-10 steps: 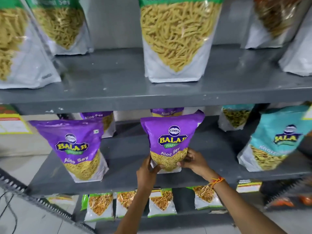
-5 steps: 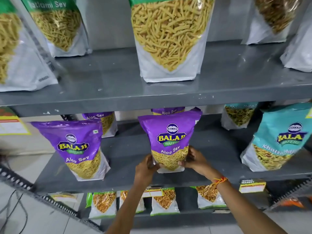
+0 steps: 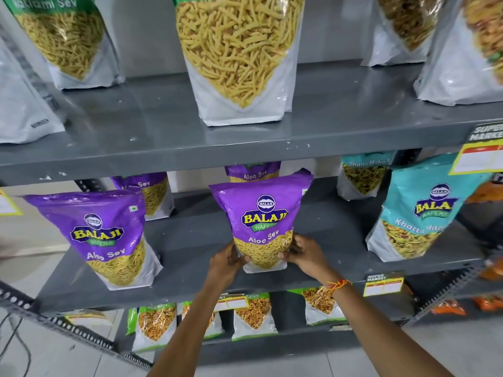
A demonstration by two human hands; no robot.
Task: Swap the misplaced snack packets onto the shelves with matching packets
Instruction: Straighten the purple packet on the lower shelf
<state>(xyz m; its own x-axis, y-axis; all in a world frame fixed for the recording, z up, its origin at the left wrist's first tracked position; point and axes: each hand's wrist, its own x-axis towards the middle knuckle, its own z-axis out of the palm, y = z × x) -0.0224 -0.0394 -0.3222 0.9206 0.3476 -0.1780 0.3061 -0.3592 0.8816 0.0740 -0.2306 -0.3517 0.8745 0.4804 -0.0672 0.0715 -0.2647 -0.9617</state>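
Your left hand (image 3: 228, 263) and right hand (image 3: 304, 254) stay clamped on the Aloo Sev packet's (image 3: 261, 221) lower corners. Over the last second it has barely shifted: upright, base on the middle shelf (image 3: 190, 240), purple packets alongside and behind. Placement looks nearly done.

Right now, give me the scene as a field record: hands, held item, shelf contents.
left hand: gripping lower left edge of held packet
right hand: gripping its lower right edge
held packet: purple Aloo Sev packet, upright, base at the middle shelf
same shelf, left: another Aloo Sev packet
same shelf, right: teal Khatta Mitha packet
top shelf: clear-fronted sev pouch
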